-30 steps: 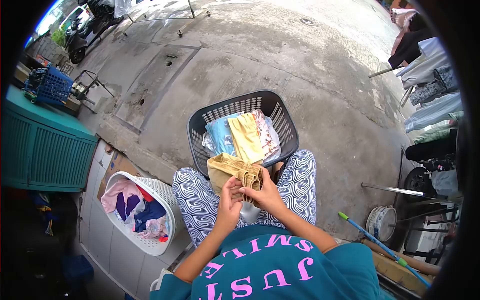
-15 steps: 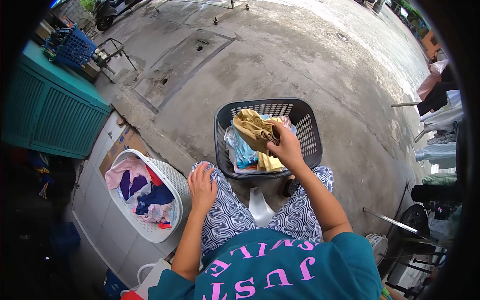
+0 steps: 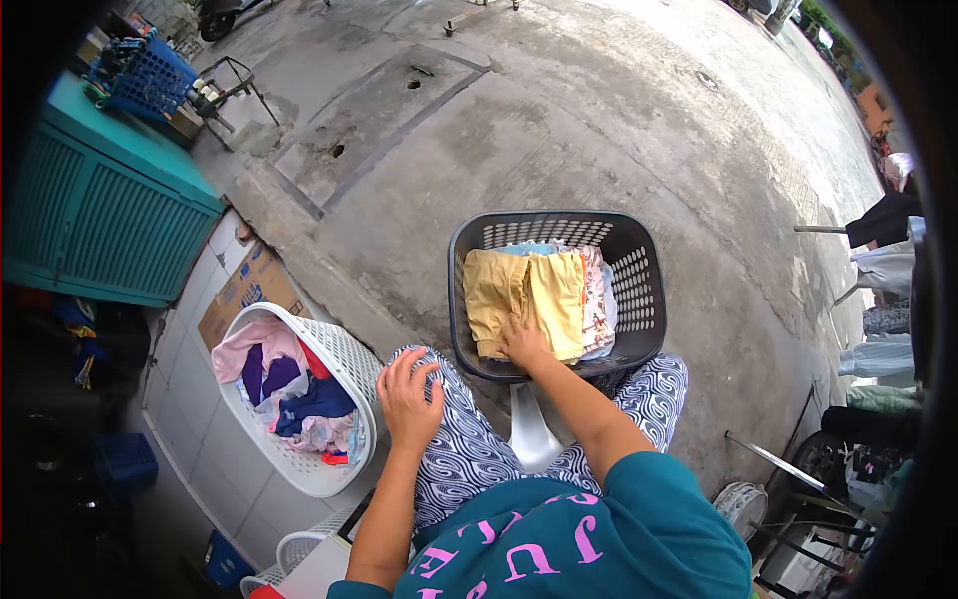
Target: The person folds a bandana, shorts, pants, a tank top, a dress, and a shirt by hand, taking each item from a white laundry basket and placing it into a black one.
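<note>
Folded tan-yellow cloth [image 3: 496, 290] lies at the left of the black basket [image 3: 639, 334], beside another folded yellow piece [image 3: 557, 299]. My right hand [image 3: 525, 342] rests on their lower part with its fingers spread, gripping nothing. Patterned and light-blue clothes [image 3: 597, 299] show at the right and behind. On my left knee lies my left hand [image 3: 409, 399], fingers apart and empty. To its left, a white basket [image 3: 364, 399] holds loose pink, purple, red and navy clothes [image 3: 311, 399].
A teal louvered cabinet [image 3: 120, 200] stands at the left with a blue crate [image 3: 150, 85] on top. Flattened cardboard [image 3: 249, 295] lies on the tiles. Clothes hang along the right edge, above a metal pole [image 3: 788, 461]. A round pail [image 3: 740, 504] is at the lower right.
My right hand has lowered the tan cloth into the black basket, let it go, and now lies flat on the clothes. The view has shifted slightly; my left hand stays on the knee.
</note>
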`<state>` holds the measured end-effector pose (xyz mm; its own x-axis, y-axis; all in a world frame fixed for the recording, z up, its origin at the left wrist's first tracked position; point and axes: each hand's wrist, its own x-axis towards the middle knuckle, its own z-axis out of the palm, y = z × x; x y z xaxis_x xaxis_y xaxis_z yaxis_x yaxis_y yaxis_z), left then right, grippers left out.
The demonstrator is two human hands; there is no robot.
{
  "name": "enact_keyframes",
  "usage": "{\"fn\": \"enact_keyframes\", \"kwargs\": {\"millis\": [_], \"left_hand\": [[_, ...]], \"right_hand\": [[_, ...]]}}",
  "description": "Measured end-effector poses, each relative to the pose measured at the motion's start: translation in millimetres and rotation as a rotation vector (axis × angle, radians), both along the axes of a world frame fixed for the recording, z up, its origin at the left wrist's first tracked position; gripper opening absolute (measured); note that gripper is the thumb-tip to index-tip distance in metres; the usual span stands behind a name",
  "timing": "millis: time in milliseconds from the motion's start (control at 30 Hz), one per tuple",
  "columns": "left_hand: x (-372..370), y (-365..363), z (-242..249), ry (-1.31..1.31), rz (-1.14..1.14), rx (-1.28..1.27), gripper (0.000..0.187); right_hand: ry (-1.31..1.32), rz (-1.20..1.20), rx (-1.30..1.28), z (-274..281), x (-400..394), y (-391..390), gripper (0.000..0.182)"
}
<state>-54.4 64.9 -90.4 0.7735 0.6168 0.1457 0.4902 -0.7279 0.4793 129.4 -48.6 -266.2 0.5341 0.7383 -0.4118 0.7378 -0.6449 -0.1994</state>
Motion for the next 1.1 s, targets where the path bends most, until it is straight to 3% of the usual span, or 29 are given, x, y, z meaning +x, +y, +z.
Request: {"fn": "enact_keyframes", "kwargs": {"millis": [33, 100, 200, 300, 433, 567, 633, 700, 733, 767, 833, 900, 1000, 1033, 1100], "left_hand": [[-1, 1, -2, 0.001, 0.000, -0.005, 0.019], [-1, 3, -5, 0.001, 0.008, -0.016, 0.019], [3, 4, -5, -0.008, 0.007, -0.025, 0.018], [3, 4, -3, -0.013, 0.019, -0.025, 0.016], [2, 3, -12, -0.066, 0.012, -0.013, 0.016], [-3, 2, -14, -0.145, 0.053, -0.079, 0.018], [-7, 3, -21, -0.253, 0.165, -0.115, 0.027], [-13, 5, -27, -0.378, 0.296, -0.256, 0.028], [-17, 7, -32, -0.436, 0.337, -0.276, 0.028], [-24, 13, -38, -0.442, 0.356, -0.275, 0.028], [-36, 33, -57, -0.697, 0.568, -0.371, 0.029], [-70, 62, -89, -0.567, 0.757, -0.333, 0.029], [-134, 86, -135, 0.074, 0.898, -0.465, 0.037], [-152, 85, -142, 0.300, 0.905, -0.552, 0.039], [-189, 77, -179, 0.574, 0.707, -0.633, 0.046]], "right_hand": [[0.001, 0.000, -0.005, -6, 1, 0, 0.045], [-0.237, 0.105, 0.157, -8, 8, 2, 0.029], [-0.171, 0.187, 0.343, 11, 19, 0, 0.015], [-0.162, 0.239, 0.370, 24, 20, -3, 0.012], [-0.125, 0.189, 0.613, 37, 5, -2, 0.011], [0.121, 0.172, 0.592, 52, -26, -1, 0.019], [0.237, 0.134, 0.518, 39, -48, -15, 0.025], [-0.047, 0.240, 0.445, 60, -66, -25, 0.033], [-0.038, 0.233, 0.452, 56, -66, -28, 0.038], [-0.045, 0.244, 0.419, 51, -63, -31, 0.036], [0.043, 0.245, 0.393, 48, -54, -36, 0.033], [0.091, 0.228, 0.405, 51, -47, -41, 0.030], [0.208, 0.150, 0.456, 62, -45, -47, 0.027], [0.203, 0.152, 0.455, 61, -45, -48, 0.027], [0.246, 0.068, 0.500, 59, -45, -53, 0.025]]}}
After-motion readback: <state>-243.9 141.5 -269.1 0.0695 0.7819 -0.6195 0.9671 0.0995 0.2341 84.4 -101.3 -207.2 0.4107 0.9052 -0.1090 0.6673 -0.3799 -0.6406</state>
